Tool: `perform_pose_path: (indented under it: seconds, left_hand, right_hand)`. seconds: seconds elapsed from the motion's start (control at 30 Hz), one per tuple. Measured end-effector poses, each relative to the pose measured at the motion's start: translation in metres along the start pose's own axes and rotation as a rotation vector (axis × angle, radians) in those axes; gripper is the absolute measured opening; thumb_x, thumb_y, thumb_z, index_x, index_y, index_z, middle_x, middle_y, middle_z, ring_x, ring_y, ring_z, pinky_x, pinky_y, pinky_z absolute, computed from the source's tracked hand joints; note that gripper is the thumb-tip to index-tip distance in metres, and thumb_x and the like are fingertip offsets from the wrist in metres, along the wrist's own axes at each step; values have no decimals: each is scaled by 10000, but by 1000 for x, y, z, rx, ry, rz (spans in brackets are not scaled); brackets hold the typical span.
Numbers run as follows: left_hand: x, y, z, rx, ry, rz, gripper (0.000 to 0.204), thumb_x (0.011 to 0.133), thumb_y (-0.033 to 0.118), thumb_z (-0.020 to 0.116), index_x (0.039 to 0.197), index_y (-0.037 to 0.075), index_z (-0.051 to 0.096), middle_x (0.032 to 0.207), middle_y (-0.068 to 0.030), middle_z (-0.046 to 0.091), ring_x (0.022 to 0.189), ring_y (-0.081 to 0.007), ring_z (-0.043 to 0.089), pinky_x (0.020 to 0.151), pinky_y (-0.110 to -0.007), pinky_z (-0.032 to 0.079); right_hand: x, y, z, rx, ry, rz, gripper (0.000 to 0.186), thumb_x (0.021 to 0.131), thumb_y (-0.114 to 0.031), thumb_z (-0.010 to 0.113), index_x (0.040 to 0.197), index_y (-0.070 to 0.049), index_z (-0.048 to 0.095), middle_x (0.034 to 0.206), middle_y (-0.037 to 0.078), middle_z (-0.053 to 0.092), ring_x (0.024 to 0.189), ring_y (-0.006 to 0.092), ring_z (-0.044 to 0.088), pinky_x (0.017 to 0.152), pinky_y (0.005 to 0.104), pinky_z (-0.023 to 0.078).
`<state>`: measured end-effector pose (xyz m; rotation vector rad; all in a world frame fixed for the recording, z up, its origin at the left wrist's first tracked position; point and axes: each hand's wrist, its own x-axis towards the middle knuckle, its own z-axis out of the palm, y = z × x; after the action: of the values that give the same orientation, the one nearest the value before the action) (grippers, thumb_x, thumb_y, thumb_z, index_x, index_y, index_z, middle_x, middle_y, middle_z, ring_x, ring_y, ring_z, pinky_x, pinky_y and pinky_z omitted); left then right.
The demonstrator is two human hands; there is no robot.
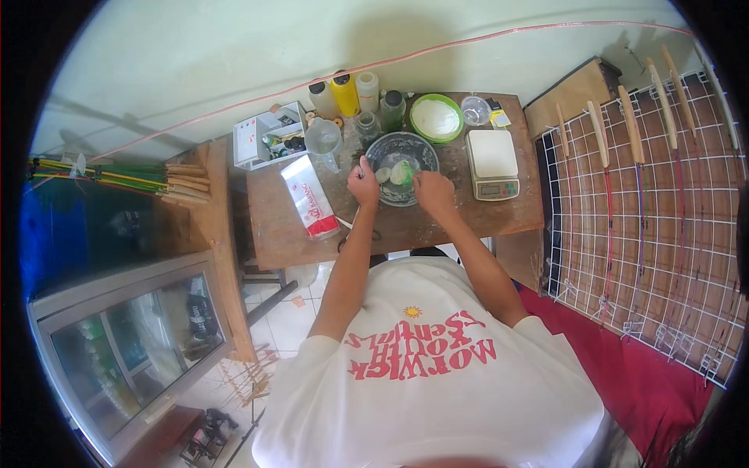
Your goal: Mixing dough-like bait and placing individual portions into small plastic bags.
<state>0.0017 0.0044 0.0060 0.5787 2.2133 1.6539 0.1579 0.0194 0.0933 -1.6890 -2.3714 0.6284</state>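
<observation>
A translucent grey bowl [421, 148] sits mid-table, dusted white inside, with pale lumps [384, 174] in it. My left hand [363, 183] is closed on the bowl's left rim. My right hand [433, 191] is closed around a small green utensil [406, 176], which reaches into the bowl over the pale material. A red-and-white packet [308, 199] lies left of my left forearm. Scissors [343, 240] lie partly behind that forearm. A digital scale [491, 156] stands right of the bowl, and a clear measuring jug [322, 140] stands behind the packet.
The wooden table [269, 226] also bears bottles [345, 95], a green bowl of white powder [435, 118], a clear tub [475, 111] and a white organiser [269, 136]. A wire grid [640, 234] with wooden-handled rods stands right; a glass-lidded cabinet [129, 347] and bundled rods [117, 175] are left.
</observation>
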Motion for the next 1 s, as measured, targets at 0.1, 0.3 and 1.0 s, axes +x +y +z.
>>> perform_pose_path:
  seconds: [0.1, 0.3, 1.0]
  left_hand:
    - [0, 1, 1, 3, 3, 1, 558, 892, 317, 603, 541, 3, 305, 509, -26, 257, 511, -125, 244, 463, -363, 236]
    - [-3, -13, 0, 3, 33, 54, 548, 890, 278, 616, 539, -7, 307, 506, -54, 246, 505, -134, 236, 456, -377, 233]
    - [-1, -5, -2, 20, 42, 53, 543, 882, 283, 623, 537, -4, 318, 504, -47, 237, 497, -124, 232, 445, -370, 232]
  right_hand:
    - [4, -10, -7, -46, -31, -33, 257, 860, -290, 559, 839, -65, 682, 774, 189, 653, 734, 376, 641, 663, 470, 508]
    - [10, -13, 8, -75, -105, -114, 248, 863, -278, 546, 873, -73, 685, 774, 194, 655, 731, 376, 643, 666, 466, 513]
    - [78, -26, -30, -253, -328, -110, 228, 772, -244, 605, 882, -79, 717, 941, 158, 678, 873, 325, 657, 743, 407, 522]
